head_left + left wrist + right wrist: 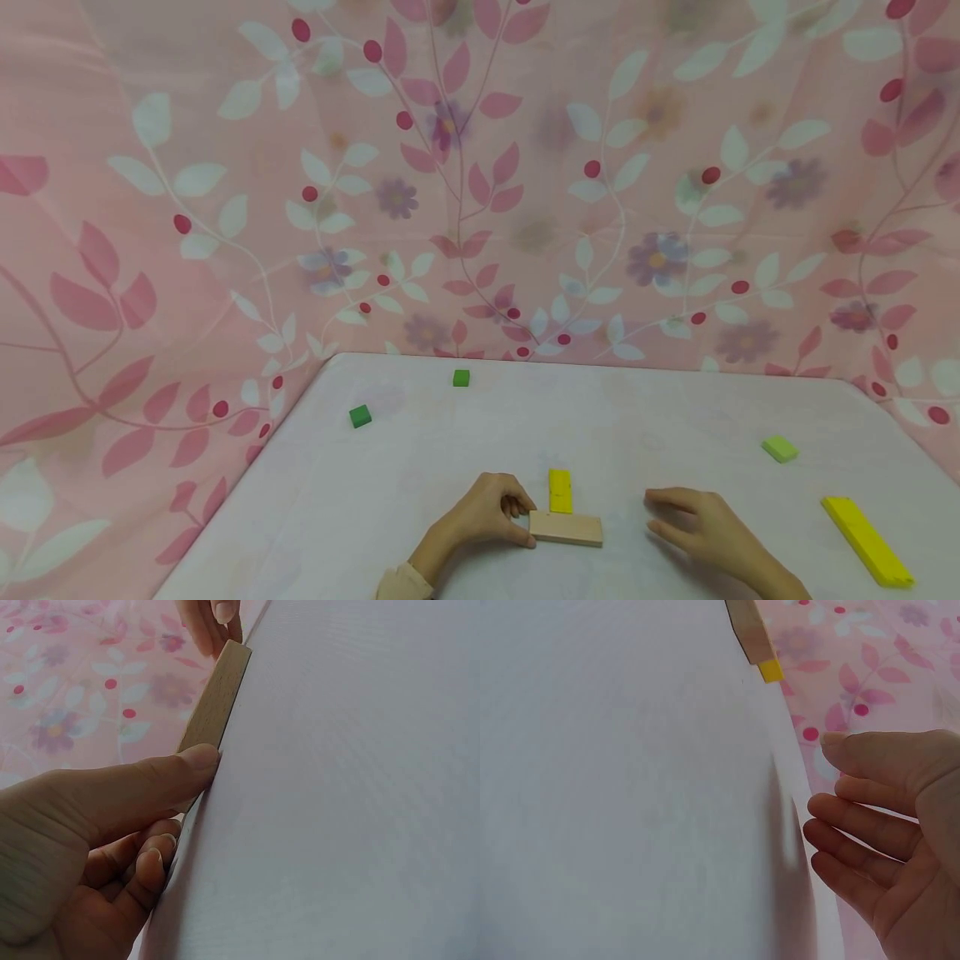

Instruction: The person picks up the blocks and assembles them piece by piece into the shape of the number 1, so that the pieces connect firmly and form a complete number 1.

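My left hand grips the left end of a plain wooden block, thumb on its near side and index finger at the far corner. The left wrist view shows the thumb pressed on the end of this long block. Just behind it lies a short yellow block, pointing away from me; whether the two touch I cannot tell. To the right, my right hand is apart from both blocks. Its fingers are relaxed, with nothing between them.
Two small green blocks, one at the far edge and one at the left, lie on the white-covered table. On the right are a light green block and a long yellow block. Floral cloth hangs behind.
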The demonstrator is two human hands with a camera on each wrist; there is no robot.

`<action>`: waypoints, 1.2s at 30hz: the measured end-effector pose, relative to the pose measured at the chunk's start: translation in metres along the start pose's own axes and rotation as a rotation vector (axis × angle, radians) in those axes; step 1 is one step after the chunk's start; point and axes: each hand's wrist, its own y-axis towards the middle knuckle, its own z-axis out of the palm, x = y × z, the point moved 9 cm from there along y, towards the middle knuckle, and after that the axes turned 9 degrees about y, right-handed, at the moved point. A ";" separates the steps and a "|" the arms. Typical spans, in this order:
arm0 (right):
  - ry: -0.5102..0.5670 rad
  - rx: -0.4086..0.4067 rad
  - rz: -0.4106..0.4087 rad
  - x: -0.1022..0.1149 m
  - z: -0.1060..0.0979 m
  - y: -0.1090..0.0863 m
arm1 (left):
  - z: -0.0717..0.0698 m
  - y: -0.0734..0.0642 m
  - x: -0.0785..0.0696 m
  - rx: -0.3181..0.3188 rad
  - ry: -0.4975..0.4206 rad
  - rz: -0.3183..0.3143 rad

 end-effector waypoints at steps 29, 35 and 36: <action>0.016 0.075 0.614 -0.064 -0.045 -0.060 | 0.001 0.000 0.001 0.007 -0.021 -0.011; -0.013 0.083 0.681 -0.076 -0.055 -0.069 | 0.002 0.000 0.002 0.008 -0.033 -0.005; -0.022 0.079 0.691 -0.078 -0.057 -0.070 | 0.002 0.000 0.002 0.008 -0.033 -0.005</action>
